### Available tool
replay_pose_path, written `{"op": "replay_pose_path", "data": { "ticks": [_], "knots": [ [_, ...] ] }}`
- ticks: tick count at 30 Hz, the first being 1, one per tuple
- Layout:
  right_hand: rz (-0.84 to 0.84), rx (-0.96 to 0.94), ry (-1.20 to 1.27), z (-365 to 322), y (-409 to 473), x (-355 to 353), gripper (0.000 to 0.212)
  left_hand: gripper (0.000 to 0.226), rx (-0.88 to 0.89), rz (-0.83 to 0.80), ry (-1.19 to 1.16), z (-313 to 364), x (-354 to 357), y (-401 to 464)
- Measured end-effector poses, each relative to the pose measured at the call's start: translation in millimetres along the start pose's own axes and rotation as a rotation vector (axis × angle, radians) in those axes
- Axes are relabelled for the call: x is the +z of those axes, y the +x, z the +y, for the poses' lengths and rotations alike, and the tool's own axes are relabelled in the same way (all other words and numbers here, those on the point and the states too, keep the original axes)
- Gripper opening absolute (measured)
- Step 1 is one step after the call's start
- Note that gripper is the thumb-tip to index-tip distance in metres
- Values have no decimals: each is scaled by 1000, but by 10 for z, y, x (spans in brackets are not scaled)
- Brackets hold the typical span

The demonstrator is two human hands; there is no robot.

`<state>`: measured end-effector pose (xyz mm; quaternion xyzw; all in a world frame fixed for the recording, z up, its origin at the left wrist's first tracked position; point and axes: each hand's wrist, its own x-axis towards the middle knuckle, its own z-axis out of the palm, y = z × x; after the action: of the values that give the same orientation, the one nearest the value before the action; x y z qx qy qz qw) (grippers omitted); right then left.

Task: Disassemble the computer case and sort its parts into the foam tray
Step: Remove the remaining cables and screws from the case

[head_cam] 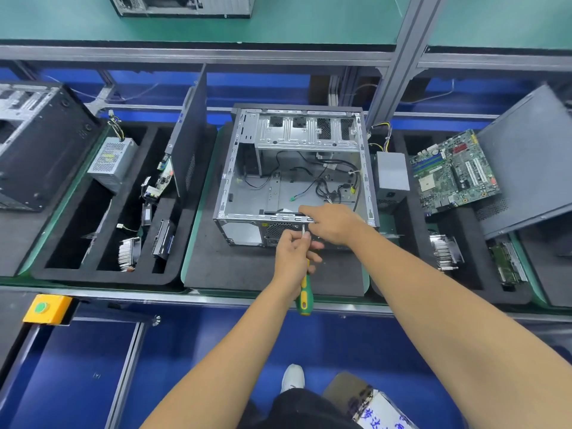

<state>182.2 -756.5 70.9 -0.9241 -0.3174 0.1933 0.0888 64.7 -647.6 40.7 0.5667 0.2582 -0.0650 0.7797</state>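
The computer case [295, 168] lies on its side, open face up, on a dark foam mat [235, 267] at the middle of the bench. All positions below are given relative to this case.

My left hand [294, 258] is at the near wall of the case, fingers curled around a screwdriver [305, 292] with a green and yellow handle. The handle points back toward me; the metal shaft runs up from my fist to the near top rail of the case. Whether the tip is seated in a screw cannot be determined, as my hands hide that point.

My right hand [332, 222] rests on the same near rail, just right of the shaft. Its index finger lies extended along the rail; the other fingers are bent over the edge. Whether they pinch anything cannot be determined.

Inside the case: loose black cables [325, 184] on the floor panel, and a drive cage [306, 128] at the far end.

Right of the case: a foam tray [464, 274] holding a grey power supply [391, 174] just beside the case wall, a green motherboard [453, 173] beyond it, a finned heatsink [444, 252] nearer to me, and a grey side panel [532, 156] leaning at the far right.

Left of the case: a second foam tray [77, 274] with another power supply [113, 161], a heatsink [130, 253] and an upright dark panel [192, 134].
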Motion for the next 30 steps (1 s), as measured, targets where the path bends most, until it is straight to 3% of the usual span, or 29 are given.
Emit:
{"op": "replay_pose_path", "data": {
  "ticks": [4, 7, 9, 14, 17, 19, 21, 23, 26, 30],
  "knots": [
    [56, 26, 84, -27, -34, 15, 39, 15, -66, -30, -132, 28, 1, 0],
    [284, -46, -10, -46, -84, 84, 56, 14, -69, -57, -133, 47, -32, -3],
    [459, 24, 79, -128, -190, 206, 61, 14, -90, -68, -155, 70, -52, -2],
    [829, 275, 525, -482, -607, 802, 35, 12, -117, -107, -151, 103, -91, -5],
    [738, 469, 1108, -797, -788, 1041, 35, 9, -116, -115, -156, 126, -104, -4],
    [545, 596, 1427, -966, -868, 1164, 31, 8, -128, -124, -171, 136, -102, -2],
    [250, 604, 1586, -1095, -949, 1239, 34, 9, -136, -128, -182, 141, -102, 6],
    [108, 519, 1666, -1156, -1007, 1252, 53, 10, -123, -129, -175, 137, -105, 21],
    [172, 492, 1709, -1168, -1040, 1189, 47, 10, -78, -110, -56, 132, -99, 16],
    [236, 557, 1705, -1310, -990, 1116, 42, 24, 35, -38, 386, 155, -126, -15]
  ]
}}
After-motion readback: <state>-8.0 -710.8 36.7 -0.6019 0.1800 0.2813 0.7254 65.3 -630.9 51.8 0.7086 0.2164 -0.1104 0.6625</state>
